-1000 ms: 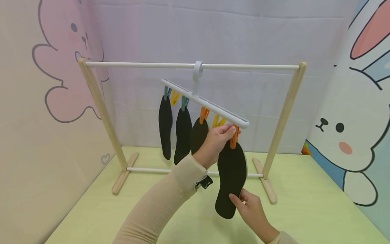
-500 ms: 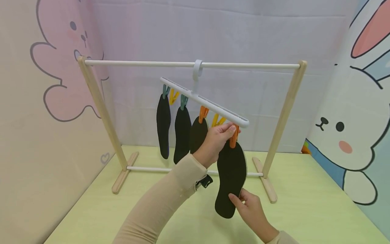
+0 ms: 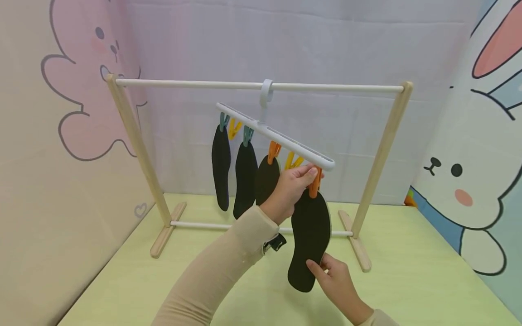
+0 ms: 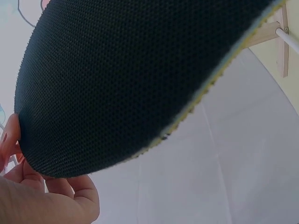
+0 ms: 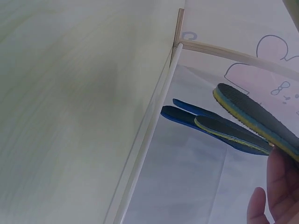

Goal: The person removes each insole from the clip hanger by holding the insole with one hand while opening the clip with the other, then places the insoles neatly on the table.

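Note:
A white hanger (image 3: pixel 285 142) hangs slanted, its right end nearer the viewer. At that end an orange clip (image 3: pixel 314 183) sits at the top of a black insole (image 3: pixel 311 231). My left hand (image 3: pixel 287 190) pinches at this clip, just under the hanger bar. Lower down, my right hand (image 3: pixel 336 283) holds the insole's edge between thumb and fingers. The left wrist view shows the insole (image 4: pixel 121 84) large, with the left hand (image 4: pixel 56 196) at its end. In the right wrist view the insole (image 5: pixel 252 109) shows a yellow and blue edge beside the right hand (image 5: pixel 280 186).
Three more black insoles (image 3: pixel 245 181) hang from clips farther along the hanger, with yellow clips (image 3: pixel 234 129) between. The hook (image 3: pixel 266 93) is over the white rod (image 3: pixel 183 84) of a wooden-legged rack (image 3: pixel 381 158) on a pale green table (image 3: pixel 134 280).
The insoles at the hanger's far end sway slightly. Both hands keep their places on the clip and the front insole; the whole head view shifts a little.

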Demonstrator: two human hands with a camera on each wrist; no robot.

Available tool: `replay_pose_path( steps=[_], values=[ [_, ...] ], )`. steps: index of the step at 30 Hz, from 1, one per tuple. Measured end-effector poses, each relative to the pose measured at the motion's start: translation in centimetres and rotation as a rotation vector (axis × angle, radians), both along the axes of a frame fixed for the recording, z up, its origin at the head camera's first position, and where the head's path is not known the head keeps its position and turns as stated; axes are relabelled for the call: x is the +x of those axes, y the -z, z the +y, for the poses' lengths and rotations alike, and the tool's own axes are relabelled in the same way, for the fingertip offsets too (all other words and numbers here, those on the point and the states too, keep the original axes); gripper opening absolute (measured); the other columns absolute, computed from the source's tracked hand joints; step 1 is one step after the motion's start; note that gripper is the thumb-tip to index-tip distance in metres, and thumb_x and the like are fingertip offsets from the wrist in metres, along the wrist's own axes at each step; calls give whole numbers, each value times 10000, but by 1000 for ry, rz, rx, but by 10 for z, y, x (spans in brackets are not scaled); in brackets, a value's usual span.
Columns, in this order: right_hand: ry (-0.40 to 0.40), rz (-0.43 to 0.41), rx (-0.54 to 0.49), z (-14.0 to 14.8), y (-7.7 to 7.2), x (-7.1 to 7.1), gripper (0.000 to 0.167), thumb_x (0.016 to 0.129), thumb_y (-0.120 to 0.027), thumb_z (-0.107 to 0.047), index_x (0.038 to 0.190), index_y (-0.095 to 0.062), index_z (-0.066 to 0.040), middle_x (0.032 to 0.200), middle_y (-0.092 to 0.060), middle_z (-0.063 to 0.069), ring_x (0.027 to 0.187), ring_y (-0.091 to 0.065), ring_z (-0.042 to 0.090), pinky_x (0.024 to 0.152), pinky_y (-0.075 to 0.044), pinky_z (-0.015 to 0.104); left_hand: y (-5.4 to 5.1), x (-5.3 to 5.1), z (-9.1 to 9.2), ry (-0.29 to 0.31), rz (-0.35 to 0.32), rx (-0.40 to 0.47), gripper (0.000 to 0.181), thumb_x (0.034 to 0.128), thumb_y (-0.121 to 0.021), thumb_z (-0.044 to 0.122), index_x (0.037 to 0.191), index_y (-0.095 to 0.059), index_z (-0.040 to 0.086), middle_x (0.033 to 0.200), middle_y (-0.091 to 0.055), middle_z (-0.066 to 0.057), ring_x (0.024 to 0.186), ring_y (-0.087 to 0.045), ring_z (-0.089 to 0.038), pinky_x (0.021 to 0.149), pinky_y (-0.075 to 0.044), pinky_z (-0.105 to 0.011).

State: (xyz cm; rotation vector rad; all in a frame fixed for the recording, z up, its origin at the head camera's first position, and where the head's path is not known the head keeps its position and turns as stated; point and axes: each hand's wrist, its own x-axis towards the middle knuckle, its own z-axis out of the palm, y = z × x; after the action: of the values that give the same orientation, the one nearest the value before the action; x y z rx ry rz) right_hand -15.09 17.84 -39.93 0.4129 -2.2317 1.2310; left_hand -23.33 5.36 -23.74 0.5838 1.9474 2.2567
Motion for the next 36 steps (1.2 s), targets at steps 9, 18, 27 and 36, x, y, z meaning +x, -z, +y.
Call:
replay_pose_path(
  steps=[9,18,27,36],
  values=[
    [7,-35,-1,0,1,0,151,799,-710,21,716,-625,-72,610,-558,-92,570,-463,-9,476,-365,217,0,0,0,7,8,0,346,1014,-484,127,1313,-539,-38,1378,-513,-101,1343,-377,-178,1093,-289,-384],
    [0,-16,-20,-3,2,0,146,795,-709,29,716,-633,-67,604,-566,-82,570,-470,-10,475,-369,218,1,-1,-3,9,13,-6,344,1013,-484,123,1313,-540,-37,1367,-523,-107,1333,-393,-186,1088,-300,-389],
    [4,-12,-29,-4,4,1,139,788,-704,49,722,-640,-55,599,-576,-67,567,-476,-10,489,-377,224,1,0,-2,-8,12,-17,337,1009,-494,131,1301,-560,-26,1325,-563,-114,1286,-449,-182,1064,-340,-384],
    [2,-22,-24,-2,4,2,138,790,-706,42,716,-640,-54,603,-586,-63,567,-485,-8,500,-391,232,2,1,-1,-22,22,-28,333,1010,-492,128,1294,-569,-27,1283,-593,-132,1170,-524,-178,995,-415,-357]
  ],
)
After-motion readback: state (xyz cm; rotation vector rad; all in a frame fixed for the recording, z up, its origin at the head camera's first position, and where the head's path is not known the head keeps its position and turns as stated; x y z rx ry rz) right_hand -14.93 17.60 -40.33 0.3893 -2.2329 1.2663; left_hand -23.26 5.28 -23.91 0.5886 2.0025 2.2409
